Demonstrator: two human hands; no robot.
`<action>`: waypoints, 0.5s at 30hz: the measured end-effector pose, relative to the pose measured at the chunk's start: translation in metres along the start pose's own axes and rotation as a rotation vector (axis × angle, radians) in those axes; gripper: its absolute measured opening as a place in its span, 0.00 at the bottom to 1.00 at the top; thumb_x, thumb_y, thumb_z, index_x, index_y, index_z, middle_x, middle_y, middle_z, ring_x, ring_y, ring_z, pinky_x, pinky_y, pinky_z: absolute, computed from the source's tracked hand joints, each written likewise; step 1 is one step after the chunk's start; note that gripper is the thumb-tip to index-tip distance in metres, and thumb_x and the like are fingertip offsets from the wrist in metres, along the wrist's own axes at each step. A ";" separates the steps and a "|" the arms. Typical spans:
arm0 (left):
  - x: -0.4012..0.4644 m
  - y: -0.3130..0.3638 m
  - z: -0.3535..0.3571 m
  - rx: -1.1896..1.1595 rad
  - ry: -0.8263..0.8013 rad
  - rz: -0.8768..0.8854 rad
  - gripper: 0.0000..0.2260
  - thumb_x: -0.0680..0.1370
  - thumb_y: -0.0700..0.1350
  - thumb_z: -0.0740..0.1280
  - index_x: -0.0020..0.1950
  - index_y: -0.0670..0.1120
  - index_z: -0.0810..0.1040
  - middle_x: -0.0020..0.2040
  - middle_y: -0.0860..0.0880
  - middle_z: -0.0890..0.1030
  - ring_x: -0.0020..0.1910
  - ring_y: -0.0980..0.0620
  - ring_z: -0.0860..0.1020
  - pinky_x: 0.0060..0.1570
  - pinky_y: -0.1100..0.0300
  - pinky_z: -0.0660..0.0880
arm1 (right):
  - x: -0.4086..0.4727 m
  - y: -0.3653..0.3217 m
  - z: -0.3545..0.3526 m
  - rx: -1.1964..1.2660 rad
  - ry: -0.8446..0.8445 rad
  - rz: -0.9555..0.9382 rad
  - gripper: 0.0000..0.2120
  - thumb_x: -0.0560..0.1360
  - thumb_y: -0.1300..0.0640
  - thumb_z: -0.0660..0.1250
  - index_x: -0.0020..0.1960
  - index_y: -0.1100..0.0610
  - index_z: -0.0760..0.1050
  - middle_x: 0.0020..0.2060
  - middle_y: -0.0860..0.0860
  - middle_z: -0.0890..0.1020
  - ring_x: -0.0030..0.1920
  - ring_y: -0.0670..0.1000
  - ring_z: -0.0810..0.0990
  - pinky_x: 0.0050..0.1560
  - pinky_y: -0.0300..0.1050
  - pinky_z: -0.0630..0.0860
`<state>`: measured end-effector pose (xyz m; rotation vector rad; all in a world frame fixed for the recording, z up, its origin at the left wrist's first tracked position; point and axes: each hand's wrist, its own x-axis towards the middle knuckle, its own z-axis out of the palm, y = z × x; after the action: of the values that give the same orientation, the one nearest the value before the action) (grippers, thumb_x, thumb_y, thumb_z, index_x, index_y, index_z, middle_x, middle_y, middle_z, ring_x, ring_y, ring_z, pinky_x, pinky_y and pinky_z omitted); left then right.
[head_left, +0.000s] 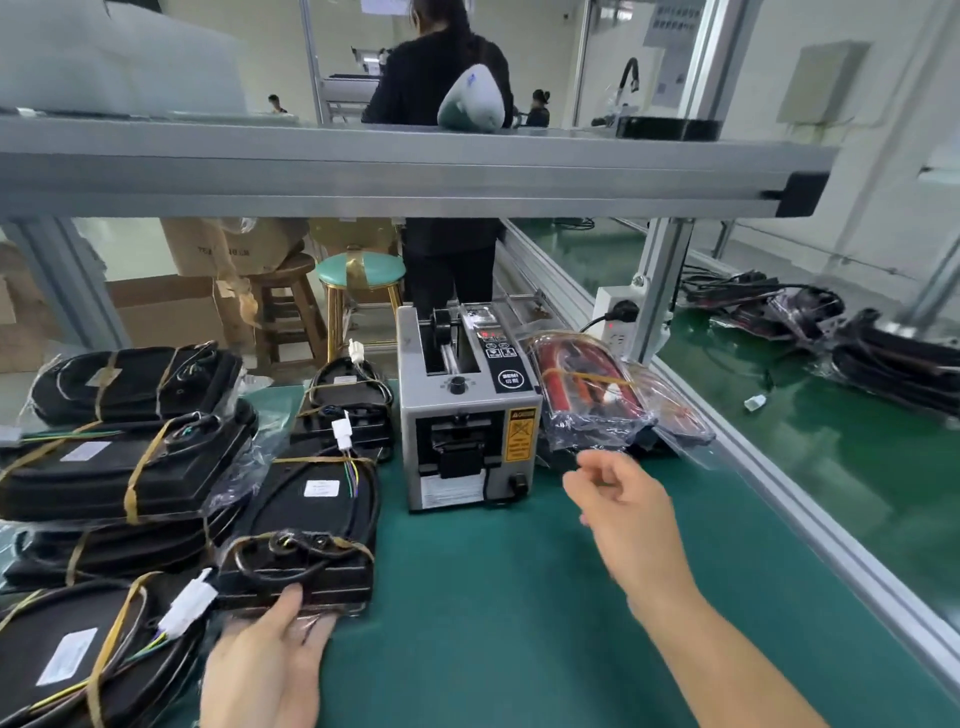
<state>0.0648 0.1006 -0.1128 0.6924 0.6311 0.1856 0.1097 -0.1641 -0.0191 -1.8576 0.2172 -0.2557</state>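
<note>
My left hand (270, 654) grips the near end of a black tail-lamp unit (311, 525) bound with brown tape and a coiled cable, thumb on top and fingers underneath. The unit lies on the green mat just left of a grey automatic tape dispenser (467, 415). My right hand (618, 504) hovers in the air, holding nothing, its fingers loosely curled, near the dispenser's right front corner. Just beyond it lie red lamp units in clear plastic bags (587, 395).
Several more taped black lamp units are stacked at the left (119, 467). An aluminium shelf beam (415, 171) crosses overhead. The conveyor rail (810, 525) runs along the right edge, with cable bundles on the belt (883, 353). A person (441, 104) stands beyond the bench, near stools and cardboard boxes.
</note>
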 end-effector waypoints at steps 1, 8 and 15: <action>-0.004 0.001 0.003 -0.045 -0.013 -0.025 0.10 0.82 0.37 0.58 0.52 0.44 0.78 0.58 0.41 0.77 0.49 0.49 0.78 0.62 0.48 0.73 | 0.013 0.000 -0.009 0.120 0.022 0.135 0.12 0.74 0.55 0.70 0.57 0.53 0.77 0.46 0.46 0.80 0.42 0.43 0.79 0.48 0.39 0.77; -0.045 0.023 0.030 0.149 0.141 -0.068 0.06 0.83 0.42 0.58 0.57 0.44 0.72 0.55 0.43 0.75 0.59 0.41 0.74 0.56 0.50 0.76 | 0.071 -0.014 -0.013 0.727 -0.077 0.634 0.33 0.70 0.50 0.74 0.69 0.59 0.66 0.63 0.62 0.72 0.62 0.59 0.75 0.60 0.53 0.74; -0.050 0.033 0.059 0.196 0.223 -0.057 0.14 0.73 0.50 0.72 0.54 0.45 0.76 0.56 0.46 0.79 0.47 0.49 0.79 0.56 0.54 0.71 | 0.090 -0.032 0.009 0.735 0.028 0.785 0.22 0.67 0.49 0.76 0.55 0.57 0.74 0.46 0.56 0.80 0.43 0.55 0.81 0.41 0.50 0.78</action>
<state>0.0615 0.0756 -0.0325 0.8488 0.8901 0.1508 0.1988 -0.1715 0.0147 -0.9413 0.7391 0.1741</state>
